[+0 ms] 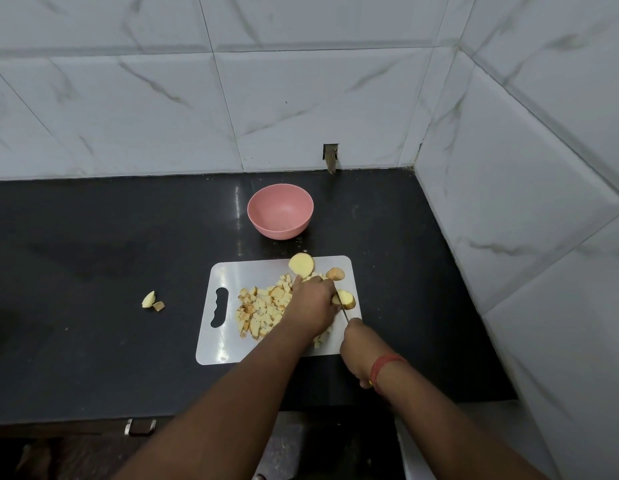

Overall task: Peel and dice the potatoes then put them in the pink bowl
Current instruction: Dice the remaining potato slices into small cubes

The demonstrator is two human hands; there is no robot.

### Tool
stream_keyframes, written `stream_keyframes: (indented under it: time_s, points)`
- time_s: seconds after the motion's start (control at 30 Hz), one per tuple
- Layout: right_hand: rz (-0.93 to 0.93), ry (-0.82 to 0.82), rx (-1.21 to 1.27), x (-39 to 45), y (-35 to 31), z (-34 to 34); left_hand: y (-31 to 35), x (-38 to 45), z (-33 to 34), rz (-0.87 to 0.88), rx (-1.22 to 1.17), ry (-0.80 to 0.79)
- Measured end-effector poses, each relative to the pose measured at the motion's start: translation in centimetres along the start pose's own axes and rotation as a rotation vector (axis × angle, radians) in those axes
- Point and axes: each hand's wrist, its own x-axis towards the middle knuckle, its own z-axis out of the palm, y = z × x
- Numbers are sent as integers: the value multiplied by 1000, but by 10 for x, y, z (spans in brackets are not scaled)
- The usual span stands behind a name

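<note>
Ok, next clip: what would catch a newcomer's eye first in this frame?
Probably the white cutting board mid-counter, heaped with diced potato, where the left hand steadies a potato piece and the right hand works a knife into it. Behind the board sits the pink bowl, holding nothing. Two stray potato bits lie on the black counter to the left.

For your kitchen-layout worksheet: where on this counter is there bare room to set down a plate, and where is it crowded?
Bare counter lies left of the pink bowl, and between the cutting board and the right wall. Crowded: the board, with diced potato, both hands and knife.
</note>
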Motion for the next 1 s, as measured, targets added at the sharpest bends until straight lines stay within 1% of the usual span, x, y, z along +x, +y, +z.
stream_keyframes:
  time_s: [0.03,0.07,0.1,0.17,0.2,0.23,0.27,0.3,0.33,0.37,0.43,0.53,0.67,0.77,1.0]
  points:
    - [-55,3,113,1,4,1,0,0,0,-2,-8,5]
    - [-14,-78,17,-11,10,-9,0,0,0,-5,-12,7]
    - [-27,-21,-5,-19,11,-8,0,-1,-1,-9,-14,7]
    - [53,-116,78,-30,3,7,1,-1,-2,-12,-12,-1]
    - [160,-112,188,-28,3,17,0,-1,-3,-13,-17,-1]
    - [184,-1,474,-30,-3,24,0,-1,-4,-16,-28,-5]
    - [246,58,774,-29,-6,28,0,-2,-4,-17,-45,-6]
    - [284,112,963,-32,-3,26,-1,-2,-3,-18,-66,-2]
    - [341,198,1053,-29,-3,28,-1,-4,-3,-19,-86,9]
    - [355,271,1099,-28,-1,26,-2,-5,-2,-21,-101,27]
    - [337,308,1140,-22,1,20,-5,-9,-1,-33,-117,61]
    - [337,312,1166,-16,5,12,-7,-11,-3,-16,-82,55]
    - [295,374,1173,-11,5,12,-3,-12,-6,15,-31,57]
    - [305,414,1188,-4,6,14,-3,-11,-5,32,-12,72]
    - [318,387,1189,8,9,16,-2,-11,-6,46,14,74]
